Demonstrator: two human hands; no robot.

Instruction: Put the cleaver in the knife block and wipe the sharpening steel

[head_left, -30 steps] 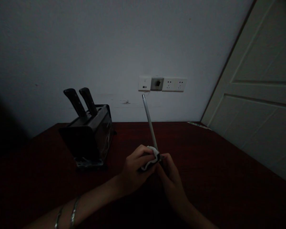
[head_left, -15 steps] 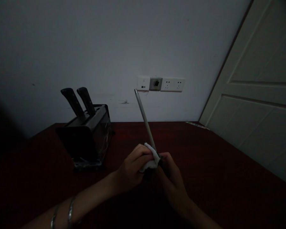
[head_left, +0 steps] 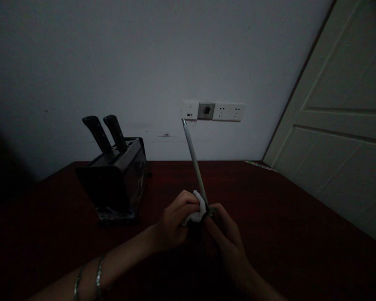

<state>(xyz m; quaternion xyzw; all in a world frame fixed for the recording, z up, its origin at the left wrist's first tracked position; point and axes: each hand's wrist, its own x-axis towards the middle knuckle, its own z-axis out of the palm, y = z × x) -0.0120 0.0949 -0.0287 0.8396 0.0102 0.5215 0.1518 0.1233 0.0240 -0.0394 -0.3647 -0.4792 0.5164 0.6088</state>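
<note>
A long grey honing steel (head_left: 194,159) with a bright silver tip leans up and slightly left at the centre of the head view. My left hand (head_left: 177,219), its fingers curled, grips a crumpled white cloth (head_left: 198,214) against the lower end of the rod. Around the guard at the rod's base, my right hand (head_left: 228,236) has thumb and fingers closed. The handle below is dark and mostly lost in shadow between the hands. Two bracelets circle my left forearm.
A black knife block (head_left: 111,179) stands on the left, with two black-handled knives (head_left: 106,133) in it. The dark red table (head_left: 253,188) meets a pale wall with sockets (head_left: 228,112). A white panelled door (head_left: 338,125) is at right, near a thin strip (head_left: 260,165).
The honing steel's tip has shifted slightly right. My right fingers have moved a little at the guard, which now shows more. The left hand still holds the cloth.
</note>
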